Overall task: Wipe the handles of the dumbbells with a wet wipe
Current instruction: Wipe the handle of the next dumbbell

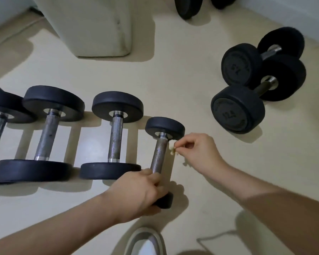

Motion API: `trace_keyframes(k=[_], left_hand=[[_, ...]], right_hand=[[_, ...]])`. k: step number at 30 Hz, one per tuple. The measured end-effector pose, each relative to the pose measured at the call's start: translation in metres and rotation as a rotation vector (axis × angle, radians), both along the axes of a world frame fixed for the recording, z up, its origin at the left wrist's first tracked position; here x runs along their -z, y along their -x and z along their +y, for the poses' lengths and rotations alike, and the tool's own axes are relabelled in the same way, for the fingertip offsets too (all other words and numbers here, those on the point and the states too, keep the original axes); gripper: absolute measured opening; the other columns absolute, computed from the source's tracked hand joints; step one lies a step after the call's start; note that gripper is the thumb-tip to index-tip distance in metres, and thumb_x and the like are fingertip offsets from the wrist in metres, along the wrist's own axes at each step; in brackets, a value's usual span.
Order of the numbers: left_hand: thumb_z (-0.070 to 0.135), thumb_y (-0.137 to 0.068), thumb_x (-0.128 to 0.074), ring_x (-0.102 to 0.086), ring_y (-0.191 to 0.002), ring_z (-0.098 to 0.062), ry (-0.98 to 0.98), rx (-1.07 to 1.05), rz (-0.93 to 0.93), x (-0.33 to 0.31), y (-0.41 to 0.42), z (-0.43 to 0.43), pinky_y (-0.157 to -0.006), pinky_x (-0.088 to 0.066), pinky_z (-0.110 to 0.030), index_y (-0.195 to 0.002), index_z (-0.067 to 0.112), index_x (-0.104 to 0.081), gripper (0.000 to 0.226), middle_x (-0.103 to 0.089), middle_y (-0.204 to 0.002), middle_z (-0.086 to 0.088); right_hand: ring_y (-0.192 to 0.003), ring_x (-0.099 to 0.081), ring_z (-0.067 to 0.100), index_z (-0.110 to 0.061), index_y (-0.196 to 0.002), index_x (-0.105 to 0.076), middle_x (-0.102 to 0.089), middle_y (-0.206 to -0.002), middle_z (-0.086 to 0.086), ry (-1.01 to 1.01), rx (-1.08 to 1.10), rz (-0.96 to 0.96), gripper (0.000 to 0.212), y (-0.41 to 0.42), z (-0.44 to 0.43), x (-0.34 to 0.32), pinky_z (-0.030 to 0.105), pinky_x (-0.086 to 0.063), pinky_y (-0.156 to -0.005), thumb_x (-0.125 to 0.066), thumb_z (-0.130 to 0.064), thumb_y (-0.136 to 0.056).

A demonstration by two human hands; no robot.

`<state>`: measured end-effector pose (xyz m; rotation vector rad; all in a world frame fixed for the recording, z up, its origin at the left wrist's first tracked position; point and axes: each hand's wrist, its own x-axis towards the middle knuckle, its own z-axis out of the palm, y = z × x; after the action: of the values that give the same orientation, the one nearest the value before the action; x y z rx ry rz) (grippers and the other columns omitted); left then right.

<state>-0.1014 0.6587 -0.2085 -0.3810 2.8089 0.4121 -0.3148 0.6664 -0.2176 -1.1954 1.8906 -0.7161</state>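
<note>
A small black dumbbell (159, 155) with a knurled steel handle lies on the floor at the right end of a row. My left hand (138, 194) grips its near end, covering most of the near weight. My right hand (197, 151) pinches a small crumpled wet wipe (172, 149), which sits right beside the upper part of the handle, close under the far weight. To the left in the same row lie a medium dumbbell (115, 137) and a larger dumbbell (46, 135), with another cut off at the left edge.
Two big black dumbbells (247, 85) lie together at the right, one marked 12.5. A pale padded block (92, 24) stands at the top. More black weights (188, 6) sit at the top edge. A thin cable (215, 238) runs along the floor at the bottom right.
</note>
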Motion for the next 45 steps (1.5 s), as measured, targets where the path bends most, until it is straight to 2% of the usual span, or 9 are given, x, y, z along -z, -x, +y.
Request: trace_keyframes(k=[4, 11, 16, 19, 22, 27, 34, 42, 45], left_hand=[[0.056, -0.075, -0.054, -0.054, -0.073, -0.017, -0.013, -0.037, 0.096, 0.010, -0.004, 0.005, -0.050, -0.049, -0.030, -0.097, 0.032, -0.062, 0.033, -0.052, -0.080, 0.008], [0.051, -0.078, -0.047, -0.055, -0.077, -0.016, -0.051, -0.186, 0.162, 0.006, -0.015, 0.011, -0.059, -0.051, -0.029, -0.100, 0.033, -0.067, 0.034, -0.059, -0.087, 0.007], [0.035, -0.073, -0.076, -0.059, -0.088, -0.013, -0.141, -0.417, 0.303, 0.009, -0.037, 0.022, -0.070, -0.053, -0.024, -0.111, 0.030, -0.068, 0.040, -0.064, -0.101, 0.009], [0.024, -0.071, -0.082, -0.058, -0.095, -0.018, -0.051, -0.469, 0.329, 0.010, -0.045, 0.031, -0.072, -0.055, -0.028, -0.110, 0.019, -0.071, 0.041, -0.065, -0.106, 0.003], [0.019, -0.065, -0.086, -0.055, -0.087, -0.019, -0.010, -0.477, 0.339, 0.009, -0.048, 0.030, -0.064, -0.054, -0.030, -0.105, 0.017, -0.072, 0.042, -0.062, -0.100, 0.002], [0.020, -0.070, -0.082, -0.058, -0.076, -0.018, -0.033, -0.456, 0.339, 0.010, -0.051, 0.027, -0.054, -0.052, -0.029, -0.108, 0.019, -0.069, 0.040, -0.060, -0.094, 0.004], [0.023, -0.071, -0.075, -0.060, -0.073, -0.020, -0.050, -0.483, 0.349, 0.008, -0.053, 0.027, -0.053, -0.052, -0.030, -0.104, 0.020, -0.070, 0.034, -0.061, -0.091, 0.003], [0.020, -0.065, -0.082, -0.059, -0.070, -0.020, -0.060, -0.505, 0.302, 0.003, -0.050, 0.027, -0.053, -0.052, -0.030, -0.098, 0.021, -0.070, 0.035, -0.059, -0.087, 0.004], [0.023, -0.065, -0.078, -0.059, -0.068, -0.019, -0.084, -0.491, 0.299, 0.001, -0.048, 0.027, -0.054, -0.052, -0.029, -0.095, 0.023, -0.069, 0.031, -0.059, -0.086, 0.005]], right_hand=[[-0.065, -0.056, 0.005, -0.018, -0.076, -0.075, -0.064, -0.075, -0.005, 0.161, 0.324, 0.039, 0.015, -0.044, -0.012, 0.040, 0.011, -0.042, -0.062, -0.069, -0.005, -0.078], [-0.072, -0.059, 0.004, -0.018, -0.072, -0.075, -0.067, -0.076, -0.009, 0.173, 0.119, 0.039, 0.020, -0.070, 0.034, 0.044, 0.005, -0.040, -0.067, -0.068, 0.001, -0.075], [-0.073, -0.057, 0.008, -0.019, -0.080, -0.075, -0.068, -0.084, -0.002, 0.151, 0.362, 0.030, 0.016, -0.065, -0.011, 0.046, 0.003, -0.037, -0.062, -0.066, -0.006, -0.080], [-0.073, -0.058, 0.006, -0.021, -0.081, -0.074, -0.067, -0.083, -0.005, 0.103, 0.289, 0.045, 0.013, -0.081, 0.007, 0.044, 0.003, -0.037, -0.062, -0.068, -0.009, -0.081], [-0.071, -0.059, 0.000, -0.022, -0.075, -0.074, -0.064, -0.077, -0.012, 0.068, 0.124, -0.002, 0.017, -0.097, 0.042, 0.036, 0.003, -0.040, -0.064, -0.069, -0.006, -0.079], [-0.068, -0.055, 0.014, -0.017, -0.078, -0.073, -0.061, -0.079, 0.002, 0.158, 0.350, 0.049, 0.016, -0.079, -0.019, 0.043, 0.008, -0.036, -0.056, -0.065, -0.004, -0.081], [-0.072, -0.058, 0.007, -0.026, -0.070, -0.070, -0.065, -0.075, -0.004, 0.073, 0.208, -0.014, 0.023, -0.097, 0.039, 0.040, 0.010, -0.040, -0.062, -0.069, -0.004, -0.076], [-0.068, -0.055, 0.018, -0.022, -0.071, -0.064, -0.061, -0.072, -0.002, 0.043, 0.430, 0.069, 0.018, -0.095, 0.009, 0.055, 0.023, -0.040, -0.059, -0.060, -0.007, -0.081], [-0.059, -0.053, 0.006, -0.021, -0.069, -0.064, -0.062, -0.066, -0.008, -0.055, 0.333, -0.005, 0.015, -0.094, 0.038, 0.044, 0.012, -0.037, -0.053, -0.063, -0.011, -0.081]])
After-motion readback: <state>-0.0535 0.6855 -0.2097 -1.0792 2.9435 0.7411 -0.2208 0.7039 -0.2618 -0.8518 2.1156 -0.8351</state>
